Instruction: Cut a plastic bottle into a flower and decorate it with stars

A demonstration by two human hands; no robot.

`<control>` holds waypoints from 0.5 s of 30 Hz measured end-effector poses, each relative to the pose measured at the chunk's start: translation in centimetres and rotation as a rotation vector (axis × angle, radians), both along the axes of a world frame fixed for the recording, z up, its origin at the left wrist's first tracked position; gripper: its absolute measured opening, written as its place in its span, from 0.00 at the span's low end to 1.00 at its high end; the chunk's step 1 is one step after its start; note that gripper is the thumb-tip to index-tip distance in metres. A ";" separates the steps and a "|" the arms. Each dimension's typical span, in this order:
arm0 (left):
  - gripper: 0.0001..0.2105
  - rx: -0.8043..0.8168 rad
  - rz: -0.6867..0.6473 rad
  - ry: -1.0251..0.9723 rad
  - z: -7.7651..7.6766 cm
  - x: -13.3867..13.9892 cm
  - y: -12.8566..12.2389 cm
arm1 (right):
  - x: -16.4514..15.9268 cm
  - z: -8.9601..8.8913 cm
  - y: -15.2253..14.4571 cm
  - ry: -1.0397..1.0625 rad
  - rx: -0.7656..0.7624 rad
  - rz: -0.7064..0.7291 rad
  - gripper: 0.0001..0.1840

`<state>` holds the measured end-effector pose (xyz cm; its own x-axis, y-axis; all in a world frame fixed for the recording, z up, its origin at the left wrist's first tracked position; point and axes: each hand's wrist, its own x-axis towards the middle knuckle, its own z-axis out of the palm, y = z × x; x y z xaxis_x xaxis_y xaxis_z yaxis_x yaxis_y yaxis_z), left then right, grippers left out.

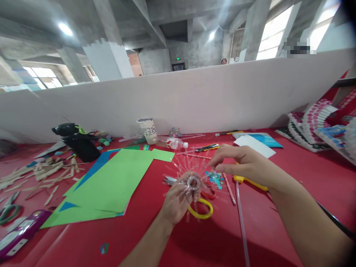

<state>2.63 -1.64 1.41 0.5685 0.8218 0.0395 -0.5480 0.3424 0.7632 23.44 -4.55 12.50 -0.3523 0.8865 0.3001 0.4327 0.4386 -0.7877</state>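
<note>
My left hand [178, 200] is closed around a clear plastic bottle top [193, 182], its neck facing up at me. The bottle's wall is cut into thin strips that fan out all round. To the right, my right hand [240, 161] hovers with thumb and forefinger bent close together; anything between the tips is too small to make out. A small pile of blue star sequins [215, 179] lies just below those fingertips. Scissors with yellow and red handles [204, 213] lie partly hidden under the strips. A yellow glue gun [251, 182] rests beneath my right forearm.
Green paper sheets [116, 185], a black bottle [80, 144] and wooden sticks [47, 170] lie left. Behind are a paper cup [148, 130], a clear bottle [172, 142] and a cutter [207, 148]. A clear rod [241, 226] lies in front; patterned paper plates [314, 122] stand right.
</note>
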 end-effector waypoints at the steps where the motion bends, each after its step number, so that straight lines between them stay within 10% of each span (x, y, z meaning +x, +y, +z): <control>1: 0.11 0.005 -0.003 0.006 -0.1 0.0 0.0 | 0.0 0.0 0.0 -0.011 0.001 0.000 0.04; 15: 0.12 -0.033 -0.031 -0.029 -0.2 0.0 0.3 | 0.2 0.2 -0.3 -0.215 0.065 0.183 0.09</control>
